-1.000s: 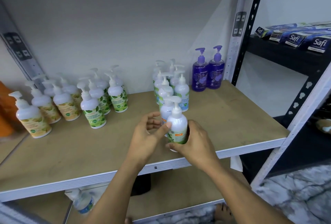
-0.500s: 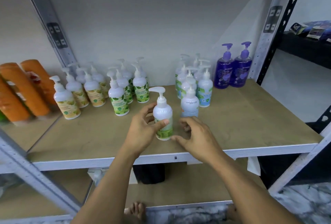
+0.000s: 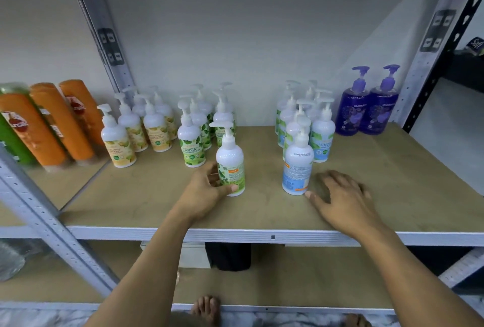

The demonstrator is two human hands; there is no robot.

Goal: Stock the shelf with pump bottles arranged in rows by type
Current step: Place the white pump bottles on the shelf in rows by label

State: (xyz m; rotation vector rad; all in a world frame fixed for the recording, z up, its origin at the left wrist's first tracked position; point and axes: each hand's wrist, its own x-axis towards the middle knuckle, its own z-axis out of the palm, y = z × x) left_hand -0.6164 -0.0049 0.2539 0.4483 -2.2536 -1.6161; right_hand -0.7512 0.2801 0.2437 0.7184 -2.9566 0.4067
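Plywood shelf (image 3: 392, 182) holds pump bottles in rows against a grey wall. Left hand (image 3: 204, 190) grips the green-leaf bottle (image 3: 231, 167), which stands upright just in front and right of the green-leaf row (image 3: 191, 143). It probably needs a short push back-left. Right hand (image 3: 343, 195) lies relaxed farther right, beside the blue-label bottle (image 3: 298, 169).

Both forearms extended, left hand (image 3: 207, 190) gripping a bottle (image 3: 230, 154), right hand (image 3: 340, 195) flat, fingers (image 3: 332, 177) apparently relaxed
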